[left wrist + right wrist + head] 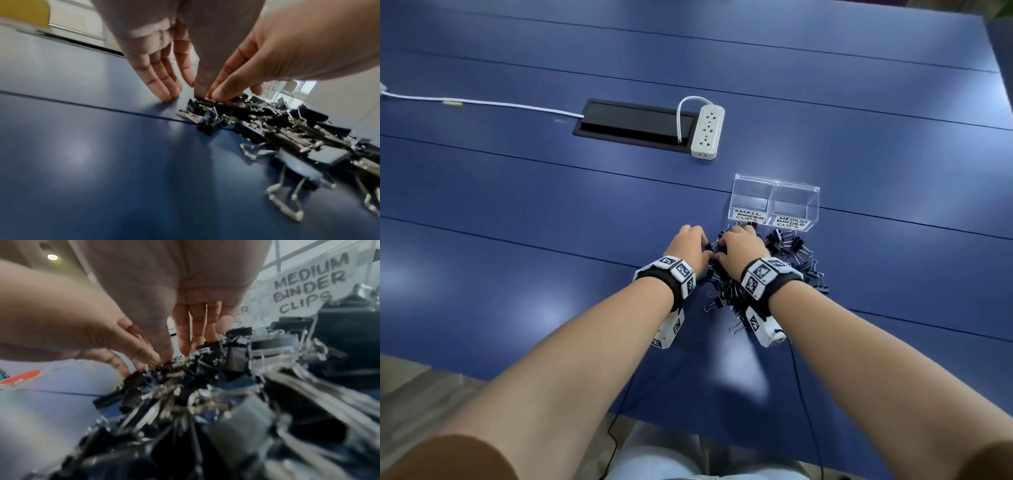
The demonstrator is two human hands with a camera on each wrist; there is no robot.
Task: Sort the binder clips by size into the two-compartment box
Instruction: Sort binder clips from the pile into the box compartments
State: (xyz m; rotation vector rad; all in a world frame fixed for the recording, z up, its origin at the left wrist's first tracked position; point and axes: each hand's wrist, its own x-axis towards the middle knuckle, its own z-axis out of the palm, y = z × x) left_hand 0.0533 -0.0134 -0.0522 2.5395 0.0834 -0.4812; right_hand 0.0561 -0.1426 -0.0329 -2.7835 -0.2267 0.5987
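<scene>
A: Item one, risk. My left hand (pixel 690 244) and right hand (pixel 741 247) meet at the far-left edge of the heap of black steel binder clips with silver wire handles (pixel 763 274). The handles are interlocked; I judge a lift could drag neighbours along, or a small clip could land under the wrong label.

B: State of the hands?

A: Left: thumb and forefinger pinching a clip at the heap's edge, other fingers (pixel 164 87) straight, tips on the glossy blue worktop (pixel 551 212). Right: fingertips down among the clips; whether they grip one, I cannot tell.

B: Item two, the clips?

A: Two sizes mixed, heaped just in front of the clear acrylic two-compartment box (pixel 775 202). Labels: SMALL BINDER CLIPS left, MEDIUM BINDER CLIPS right. Both compartments look empty.
</scene>
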